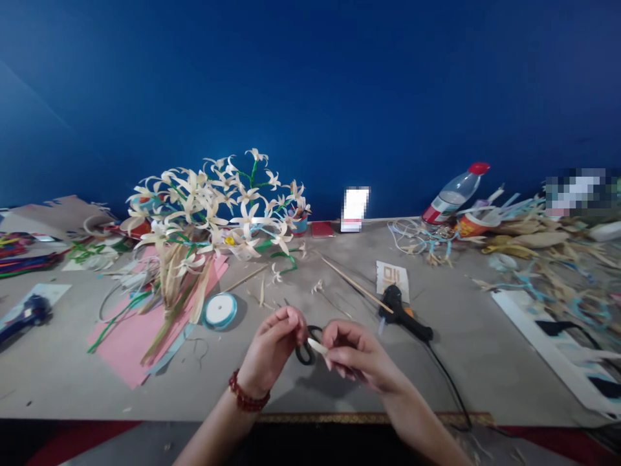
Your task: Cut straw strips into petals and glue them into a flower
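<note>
My right hand (356,355) pinches a small pale petal-like piece (317,347) between thumb and fingers, just above the grey table (204,395). Beside it, on the left, my left hand (276,343) has its fingers closed together; whatever they hold is too small to make out. Black-handled scissors (305,355) lie under and between both hands, partly hidden. Past the hands are a small cream flower (317,286) on a thin stem and a wooden stick (356,283). A large bunch of cream flowers (247,220) with green stems stands at the back left.
A black glue gun (405,317) with a trailing cord lies right of the hands. On the left are a ribbon spool (220,310) and pink paper (126,346). A bottle (453,194), a power strip (543,356) and dried husks (524,236) occupy the right.
</note>
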A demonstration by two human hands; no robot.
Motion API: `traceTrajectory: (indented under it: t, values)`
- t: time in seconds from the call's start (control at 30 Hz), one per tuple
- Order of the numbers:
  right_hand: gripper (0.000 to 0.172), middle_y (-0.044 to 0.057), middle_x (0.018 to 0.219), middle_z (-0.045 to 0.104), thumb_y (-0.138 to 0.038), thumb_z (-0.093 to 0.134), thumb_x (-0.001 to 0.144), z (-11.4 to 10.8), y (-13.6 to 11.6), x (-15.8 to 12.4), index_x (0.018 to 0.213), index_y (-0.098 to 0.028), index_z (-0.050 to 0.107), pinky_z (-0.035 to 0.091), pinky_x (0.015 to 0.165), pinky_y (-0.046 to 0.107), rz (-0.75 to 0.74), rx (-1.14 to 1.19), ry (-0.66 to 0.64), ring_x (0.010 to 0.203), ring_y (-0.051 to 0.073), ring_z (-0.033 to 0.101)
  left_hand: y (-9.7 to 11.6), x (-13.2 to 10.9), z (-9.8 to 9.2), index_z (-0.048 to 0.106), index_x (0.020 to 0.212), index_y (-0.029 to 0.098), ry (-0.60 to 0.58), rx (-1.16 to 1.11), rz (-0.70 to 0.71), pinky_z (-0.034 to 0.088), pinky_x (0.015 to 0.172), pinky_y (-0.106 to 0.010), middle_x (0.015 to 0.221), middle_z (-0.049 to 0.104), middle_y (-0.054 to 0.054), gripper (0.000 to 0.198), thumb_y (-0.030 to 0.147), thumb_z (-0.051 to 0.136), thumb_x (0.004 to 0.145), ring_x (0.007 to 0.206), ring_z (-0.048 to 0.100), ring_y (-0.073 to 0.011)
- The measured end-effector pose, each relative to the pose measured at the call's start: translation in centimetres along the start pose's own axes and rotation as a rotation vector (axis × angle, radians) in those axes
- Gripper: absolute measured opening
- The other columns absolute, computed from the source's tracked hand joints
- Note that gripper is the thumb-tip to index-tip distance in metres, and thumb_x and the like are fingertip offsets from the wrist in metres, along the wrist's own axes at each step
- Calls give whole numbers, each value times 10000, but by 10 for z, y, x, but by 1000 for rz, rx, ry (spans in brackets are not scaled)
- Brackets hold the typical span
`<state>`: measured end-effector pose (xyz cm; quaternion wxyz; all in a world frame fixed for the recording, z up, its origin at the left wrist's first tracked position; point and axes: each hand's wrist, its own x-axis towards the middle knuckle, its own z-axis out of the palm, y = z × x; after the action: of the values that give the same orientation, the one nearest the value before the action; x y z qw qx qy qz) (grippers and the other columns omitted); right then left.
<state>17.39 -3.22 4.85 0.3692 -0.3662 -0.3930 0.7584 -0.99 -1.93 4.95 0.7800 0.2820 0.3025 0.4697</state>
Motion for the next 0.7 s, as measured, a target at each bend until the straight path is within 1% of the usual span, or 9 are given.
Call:
traceTrajectory:
  t: [0.07,0.13,0.27,0.4,0.57,0.7]
  values:
    - [256,-38,579,600,-325,756,704,1,2,1,723,-175,550,266,397,152,9,-15,25,419,42,413,-2,-4,0,639,784,123,-4,104,19,394,678,-263,719,569,-37,224,343,677,807,687,510,-144]
    - [274,-34,602,613,-348,756,716,1,5,4,733,-178,542,263,386,150,10,-32,40,419,41,424,-4,-7,0,649,812,122,-15,133,-23,399,675,-262,755,593,-44,222,326,725,767,688,523,-144]
    - [267,-25,636,628,-366,740,740,-2,10,6,762,-173,557,272,379,142,4,-50,30,432,43,442,-6,-6,1,619,736,135,30,55,-67,382,603,-227,682,561,-4,145,224,733,748,589,482,-99]
    - [255,-23,645,617,-374,714,762,-5,12,4,775,-168,565,265,373,138,-13,-30,47,434,42,448,-6,-3,0,616,725,124,-9,-36,-69,393,618,-229,651,556,-6,132,215,702,766,580,476,-96]
    - [281,-17,700,626,-418,707,775,0,12,2,840,-181,573,286,374,146,-56,-35,54,448,52,472,-11,-3,-3,618,739,124,1,-5,-77,392,618,-229,669,573,-14,116,204,694,774,592,485,-100]
    - [302,-31,645,604,-439,715,777,3,16,4,780,-184,552,306,388,149,-86,-92,84,436,49,451,-13,-2,-5,611,743,130,1,1,-67,401,628,-232,666,547,0,136,215,715,767,601,489,-102]
